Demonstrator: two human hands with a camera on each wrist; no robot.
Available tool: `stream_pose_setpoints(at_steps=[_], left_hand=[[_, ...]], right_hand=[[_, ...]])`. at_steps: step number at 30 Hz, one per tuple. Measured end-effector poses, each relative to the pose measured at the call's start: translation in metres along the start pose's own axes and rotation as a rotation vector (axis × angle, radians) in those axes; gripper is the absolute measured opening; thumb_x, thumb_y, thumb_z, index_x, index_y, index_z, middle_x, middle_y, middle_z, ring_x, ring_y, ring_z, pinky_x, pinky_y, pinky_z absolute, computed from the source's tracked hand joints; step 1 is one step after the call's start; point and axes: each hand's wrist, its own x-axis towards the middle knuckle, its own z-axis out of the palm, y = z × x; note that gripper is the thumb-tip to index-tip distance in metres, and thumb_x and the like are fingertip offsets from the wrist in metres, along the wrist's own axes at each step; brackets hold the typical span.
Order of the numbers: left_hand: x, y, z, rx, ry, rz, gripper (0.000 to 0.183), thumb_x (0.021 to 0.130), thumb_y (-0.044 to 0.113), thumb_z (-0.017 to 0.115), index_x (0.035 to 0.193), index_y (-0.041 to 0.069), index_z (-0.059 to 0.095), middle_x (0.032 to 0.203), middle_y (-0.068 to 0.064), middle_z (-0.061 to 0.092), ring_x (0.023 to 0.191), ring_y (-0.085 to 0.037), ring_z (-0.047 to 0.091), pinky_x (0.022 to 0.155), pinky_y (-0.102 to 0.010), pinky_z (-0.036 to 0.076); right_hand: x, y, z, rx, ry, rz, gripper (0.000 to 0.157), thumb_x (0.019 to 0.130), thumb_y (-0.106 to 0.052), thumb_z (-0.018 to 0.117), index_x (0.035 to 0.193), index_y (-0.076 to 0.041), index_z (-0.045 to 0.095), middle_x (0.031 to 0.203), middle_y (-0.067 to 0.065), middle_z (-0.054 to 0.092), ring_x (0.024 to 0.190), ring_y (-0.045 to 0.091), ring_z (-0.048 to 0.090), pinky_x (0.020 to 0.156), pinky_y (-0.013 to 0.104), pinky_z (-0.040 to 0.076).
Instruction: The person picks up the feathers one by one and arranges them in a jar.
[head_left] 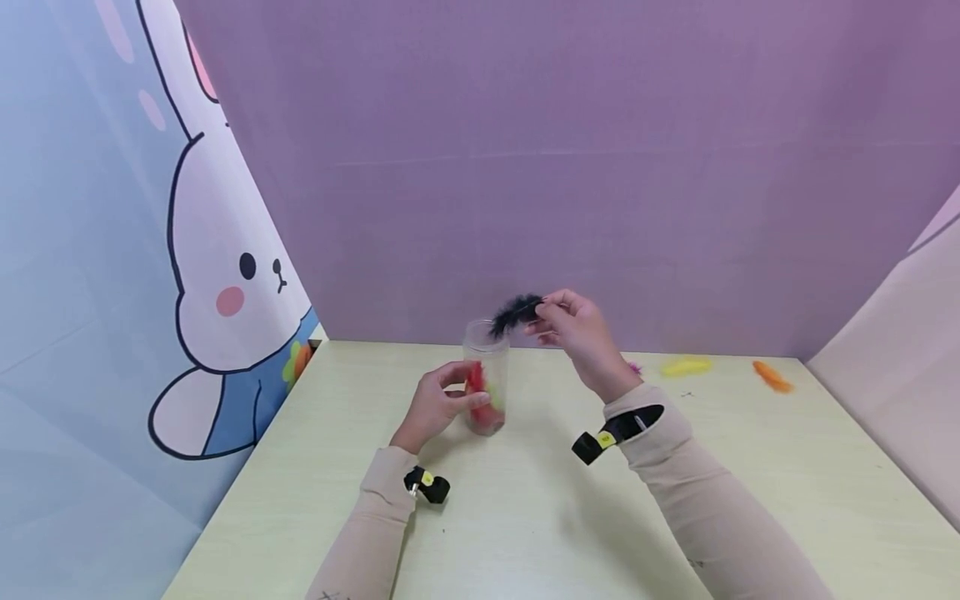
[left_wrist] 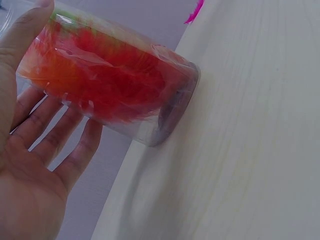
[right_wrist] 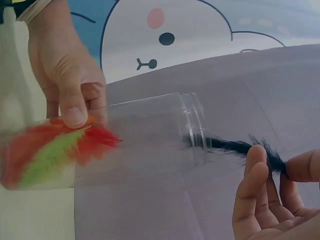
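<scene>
A clear plastic jar (head_left: 495, 367) stands upright on the table, its mouth uncovered. Red, orange and green feathers (left_wrist: 115, 75) fill its lower part. My left hand (head_left: 442, 398) grips the jar's side, thumb on one face and fingers round the other. Between thumb and fingertips my right hand (head_left: 573, 329) pinches a black feather (head_left: 517, 312) at one end. The feather's other end is at the jar's mouth, and in the right wrist view its tip (right_wrist: 192, 140) shows within the rim.
On the table (head_left: 495, 533), right of the jar, lie a yellow feather (head_left: 686, 367) and an orange feather (head_left: 772, 377). A magenta feather (head_left: 635, 367) is partly hidden behind the right wrist. A purple backdrop (head_left: 570, 167) rises behind the table's far edge.
</scene>
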Motion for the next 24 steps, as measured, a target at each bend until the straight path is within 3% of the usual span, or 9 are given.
stream_pose_setpoints(at_steps=[9,24], left_hand=[[-0.002,0.002,0.000,0.011,0.001,-0.002,0.056,0.079,0.022,0.090,0.130,0.020,0.069,0.121,-0.007,0.072,0.114,-0.021,0.065,0.097,-0.037,0.060],[-0.002,0.002,0.000,0.023,-0.002,-0.005,0.057,0.080,0.028,0.090,0.132,0.022,0.068,0.123,-0.004,0.071,0.116,-0.020,0.064,0.098,-0.036,0.059]], right_hand=[[0.002,0.005,0.013,-0.165,0.047,0.004,0.009,0.102,-0.009,0.057,0.105,-0.001,0.058,0.080,0.000,0.064,0.067,0.011,0.066,0.066,0.026,0.058],[0.009,0.009,0.027,-0.310,0.047,-0.014,0.013,0.100,-0.015,0.060,0.105,-0.004,0.063,0.081,0.004,0.063,0.071,0.018,0.063,0.061,0.026,0.052]])
